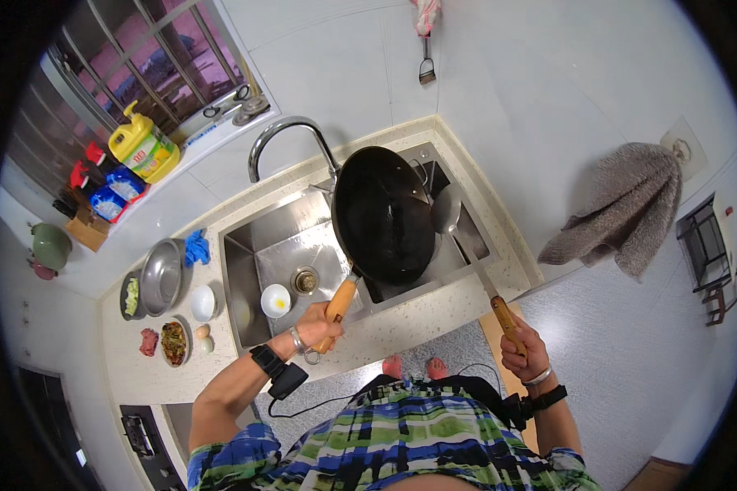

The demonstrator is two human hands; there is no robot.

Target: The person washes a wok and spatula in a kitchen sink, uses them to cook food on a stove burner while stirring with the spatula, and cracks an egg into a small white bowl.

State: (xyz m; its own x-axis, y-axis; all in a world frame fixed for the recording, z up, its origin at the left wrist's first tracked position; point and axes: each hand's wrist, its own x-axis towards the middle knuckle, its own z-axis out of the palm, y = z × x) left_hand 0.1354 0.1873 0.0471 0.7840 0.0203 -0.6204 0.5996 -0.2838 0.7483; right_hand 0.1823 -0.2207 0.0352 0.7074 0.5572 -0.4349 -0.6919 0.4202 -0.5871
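Observation:
My left hand (316,329) grips the wooden handle of a black wok (374,221). The wok is tilted above the right side of a stainless steel sink (276,245), its dark inside facing me. In my right hand (525,350) is the wooden handle of a metal spatula (447,212). The spatula's blade is at the wok's right rim; whether they touch I cannot tell. In the left basin a small white bowl (276,301) with a bit of yellow liquid sits beside the drain strainer (304,280).
A chrome faucet (292,123) arches behind the sink. Left on the counter are a metal basin (162,276), a white bowl (203,303), eggs (204,339), raw meat (149,342), a dish of food (174,342) and a blue cloth (197,247). A grey towel (620,208) hangs at right.

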